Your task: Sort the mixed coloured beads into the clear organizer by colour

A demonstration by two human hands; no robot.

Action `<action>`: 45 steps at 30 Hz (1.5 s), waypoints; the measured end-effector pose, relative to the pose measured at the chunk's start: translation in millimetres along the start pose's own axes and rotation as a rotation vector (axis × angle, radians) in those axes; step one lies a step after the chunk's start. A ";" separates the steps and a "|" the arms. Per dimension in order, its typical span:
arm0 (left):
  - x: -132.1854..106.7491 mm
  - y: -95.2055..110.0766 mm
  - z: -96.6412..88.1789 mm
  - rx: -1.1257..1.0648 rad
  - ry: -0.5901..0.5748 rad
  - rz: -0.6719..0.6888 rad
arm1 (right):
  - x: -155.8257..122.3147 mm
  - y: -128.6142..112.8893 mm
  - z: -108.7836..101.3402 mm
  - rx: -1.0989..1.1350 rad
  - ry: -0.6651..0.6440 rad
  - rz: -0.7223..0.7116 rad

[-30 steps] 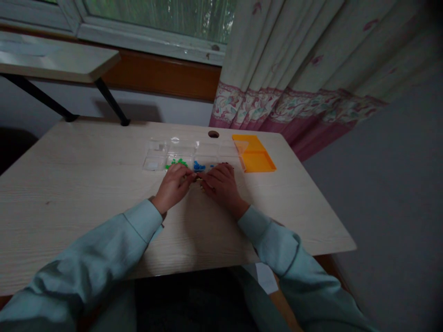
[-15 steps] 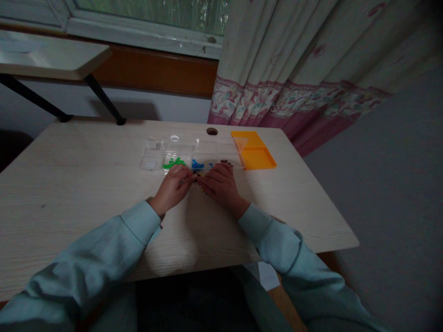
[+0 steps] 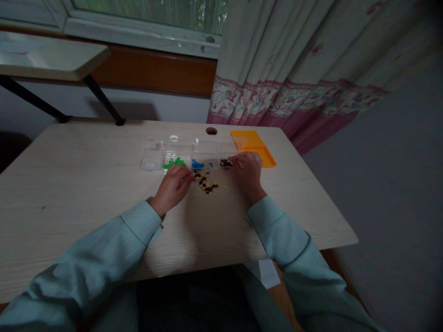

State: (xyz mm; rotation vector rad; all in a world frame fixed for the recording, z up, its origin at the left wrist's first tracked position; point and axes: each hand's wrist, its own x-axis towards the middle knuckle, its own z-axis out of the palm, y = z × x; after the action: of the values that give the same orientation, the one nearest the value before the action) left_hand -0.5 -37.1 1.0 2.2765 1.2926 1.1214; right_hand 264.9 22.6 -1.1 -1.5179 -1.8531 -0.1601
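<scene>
My left hand (image 3: pixel 173 186) rests on the table at the left edge of a loose pile of small dark and yellow pieces (image 3: pixel 208 188), its thumb and fingertips pressed together. Anything inside that pinch is too small to make out. My right hand (image 3: pixel 249 173) is at the right end of a clear plastic compartment box (image 3: pixel 151 152), with fingertips closed beside the dark brown pieces (image 3: pixel 226 163). What it pinches, if anything, cannot be seen. Other compartments contain green pieces (image 3: pixel 176 162) and blue pieces (image 3: pixel 197 164).
An orange tray (image 3: pixel 254 139) lies behind my right hand, partly under the clear box's end. A round cable hole (image 3: pixel 211 131) is at the table's back. A raised shelf (image 3: pixel 51 55) stands at the left, and a curtain (image 3: pixel 270 101) hangs behind.
My right hand has moved right, from the loose dark and yellow pieces to the dark brown compartment, uncovering the pile. My left hand has stayed almost still.
</scene>
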 end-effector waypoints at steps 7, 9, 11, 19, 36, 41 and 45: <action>0.1 0.2 -0.1 0.017 -0.011 -0.005 | -2.3 6.7 9.1 -0.030 -0.057 0.018; 0.2 -0.4 -0.1 0.020 -0.010 -0.005 | -2.2 7.1 8.9 -0.024 -0.049 0.017; 0.1 -1.0 0.0 0.020 -0.010 -0.004 | -2.0 7.1 8.2 -0.007 -0.032 0.014; -2.3 3.3 2.1 0.126 -0.114 0.078 | -1.9 0.0 6.3 0.032 -0.049 0.025; -3.5 5.7 2.1 0.268 -0.209 0.108 | -1.4 -7.6 3.4 0.029 -0.069 0.023; -2.6 6.7 2.3 0.270 -0.208 0.107 | -0.9 -7.3 1.8 0.052 -0.057 0.019; -1.5 5.0 2.7 0.220 -0.153 0.066 | -2.8 -15.0 -2.2 0.053 -0.061 -0.031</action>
State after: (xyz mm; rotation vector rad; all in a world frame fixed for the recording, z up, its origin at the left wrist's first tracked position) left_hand 4.0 -40.8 1.4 2.5240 1.3467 0.8409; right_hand 252.6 14.8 3.9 -1.4735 -1.9145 -0.0796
